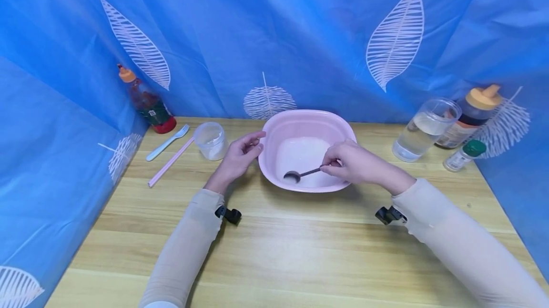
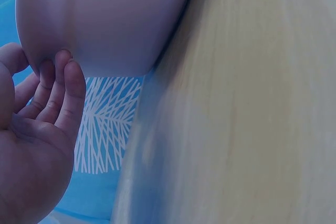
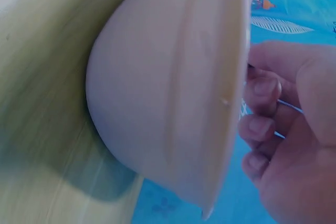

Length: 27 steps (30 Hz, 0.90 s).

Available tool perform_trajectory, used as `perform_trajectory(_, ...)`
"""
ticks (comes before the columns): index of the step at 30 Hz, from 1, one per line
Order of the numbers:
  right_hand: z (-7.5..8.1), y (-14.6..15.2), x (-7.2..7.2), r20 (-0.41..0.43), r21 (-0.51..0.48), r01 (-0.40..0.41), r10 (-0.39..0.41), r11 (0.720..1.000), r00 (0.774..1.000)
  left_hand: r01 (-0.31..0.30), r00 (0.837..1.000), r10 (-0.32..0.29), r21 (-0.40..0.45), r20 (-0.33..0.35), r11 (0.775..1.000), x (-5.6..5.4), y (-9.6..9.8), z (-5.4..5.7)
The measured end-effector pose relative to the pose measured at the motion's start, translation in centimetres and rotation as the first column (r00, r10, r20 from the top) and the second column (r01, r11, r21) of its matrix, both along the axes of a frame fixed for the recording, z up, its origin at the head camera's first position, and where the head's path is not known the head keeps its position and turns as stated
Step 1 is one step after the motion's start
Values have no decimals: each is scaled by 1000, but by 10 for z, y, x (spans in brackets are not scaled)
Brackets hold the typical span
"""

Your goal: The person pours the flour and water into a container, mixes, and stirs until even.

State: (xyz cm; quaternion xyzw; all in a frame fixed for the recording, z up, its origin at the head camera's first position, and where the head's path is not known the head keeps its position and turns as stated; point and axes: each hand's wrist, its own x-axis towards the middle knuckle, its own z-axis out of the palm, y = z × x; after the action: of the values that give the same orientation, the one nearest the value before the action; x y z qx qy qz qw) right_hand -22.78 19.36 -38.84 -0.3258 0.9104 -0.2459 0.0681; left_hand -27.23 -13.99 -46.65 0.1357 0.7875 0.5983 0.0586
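Note:
A pink basin [image 1: 274,127] stands on the wooden table, its inside floor whitish. My left hand [image 1: 238,158] holds its left rim. In the left wrist view the thumb is at the edge, and the curled fingers touch the basin's outer wall [image 2: 115,19]. Over the right part of the basin, my right hand [image 1: 353,164] pinches the handle of a dark spoon [image 1: 310,172]. The spoon's bowl points left, low inside the basin, with something white by it. From the right wrist view, the basin wall [image 3: 147,77] hides the spoon.
Left of the basin are a clear plastic cup [image 1: 210,141] with white contents, a pink straw [image 1: 171,162], a pale blue fork [image 1: 167,143] and a red sauce bottle [image 1: 147,103]. On the right stand a tall cup of clear liquid [image 1: 422,131], an orange-capped bottle [image 1: 465,117] and a green-capped jar [image 1: 463,156].

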Motion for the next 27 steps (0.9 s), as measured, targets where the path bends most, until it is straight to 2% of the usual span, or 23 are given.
perform_trajectory(3,0,2,1,-15,-2,27,-27,1000,1000,-3,1000,3,2,1,1000,0,0,0)
perform_trajectory(6,-4,1,-2,-67,6,101,-100,995,993,-3,1000,3,5,-2,1000,0,1,0)
perform_trajectory(13,-10,5,-12,-202,86,297,-275,951,940,7,1000,-7,0,-15,1000,0,2,1)
perform_trajectory(17,-4,17,-11,-269,135,329,-285,934,920,7,1000,-7,1,-11,1000,0,2,1)
perform_trajectory(20,4,27,-8,-299,175,306,-246,936,922,3,1000,-3,0,-9,1000,0,2,1)
perform_trajectory(22,10,32,-4,-292,193,279,-217,941,931,-1,1000,1,-2,-10,1000,1,1,1)
perform_trajectory(27,20,38,6,-185,200,189,-152,961,971,-6,1000,6,-11,-11,1000,1,1,0)
